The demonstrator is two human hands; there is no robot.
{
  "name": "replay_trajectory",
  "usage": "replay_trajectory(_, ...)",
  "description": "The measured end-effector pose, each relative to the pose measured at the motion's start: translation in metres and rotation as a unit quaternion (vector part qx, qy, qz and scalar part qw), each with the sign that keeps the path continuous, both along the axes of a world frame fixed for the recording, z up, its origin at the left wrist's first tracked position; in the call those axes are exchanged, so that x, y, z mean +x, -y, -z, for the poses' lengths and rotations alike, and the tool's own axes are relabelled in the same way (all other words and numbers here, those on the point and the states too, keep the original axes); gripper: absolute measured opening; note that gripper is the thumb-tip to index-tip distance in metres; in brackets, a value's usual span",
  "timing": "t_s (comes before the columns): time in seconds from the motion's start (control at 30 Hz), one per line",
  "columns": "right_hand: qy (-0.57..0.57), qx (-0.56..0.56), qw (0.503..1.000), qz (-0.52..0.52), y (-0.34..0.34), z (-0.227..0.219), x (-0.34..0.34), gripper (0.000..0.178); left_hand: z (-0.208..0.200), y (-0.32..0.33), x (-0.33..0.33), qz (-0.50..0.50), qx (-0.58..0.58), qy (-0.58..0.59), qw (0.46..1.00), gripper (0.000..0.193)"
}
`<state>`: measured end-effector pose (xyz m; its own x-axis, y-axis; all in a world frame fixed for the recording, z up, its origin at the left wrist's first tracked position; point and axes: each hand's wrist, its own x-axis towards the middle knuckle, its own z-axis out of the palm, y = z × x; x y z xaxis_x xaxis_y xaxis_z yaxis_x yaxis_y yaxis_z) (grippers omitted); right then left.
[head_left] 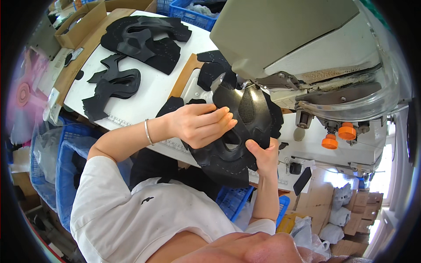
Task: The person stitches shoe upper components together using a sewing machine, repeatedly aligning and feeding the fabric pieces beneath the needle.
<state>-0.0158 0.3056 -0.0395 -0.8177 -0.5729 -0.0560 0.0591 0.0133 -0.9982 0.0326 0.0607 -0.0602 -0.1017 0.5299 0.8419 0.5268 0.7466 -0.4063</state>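
A black shoe upper (245,140) with a mesh panel lies tilted under the lit needle area of an industrial sewing machine (280,39). My right hand (264,157) grips its right edge, thumb on top and the other fingers hidden beneath. Over the upper's left side, my left hand (204,126) is closed with its fingers curled together; whatever they hold, if anything, is too small to make out. More black upper pieces (211,72) lie behind, beside the machine bed.
Stacked black uppers (144,41) and a smaller black pile (114,83) rest on the white table (153,94). Blue crates (66,175) stand at the left, below the table edge. Orange knobs (346,131) jut from the machine at right, near a phone-like dark slab (302,181).
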Motion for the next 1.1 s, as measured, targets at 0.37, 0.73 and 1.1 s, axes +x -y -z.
replay_trajectory(0.37,-0.003,0.014,1.000,0.015,0.004,-0.006,-0.012,0.013,-0.005,0.005,-0.014,0.008,-0.014,-0.017,1.000,0.018)
replay_trajectory(0.73,-0.001,0.001,1.000,-0.005,0.012,-0.010,-0.019,0.014,-0.013,0.012,-0.023,0.012,-0.001,-0.010,1.000,0.019)
replay_trajectory(1.1,-0.043,-0.007,0.999,0.029,0.023,-0.008,-0.015,0.016,-0.023,-0.021,0.014,-0.116,0.142,0.250,0.951,0.040)
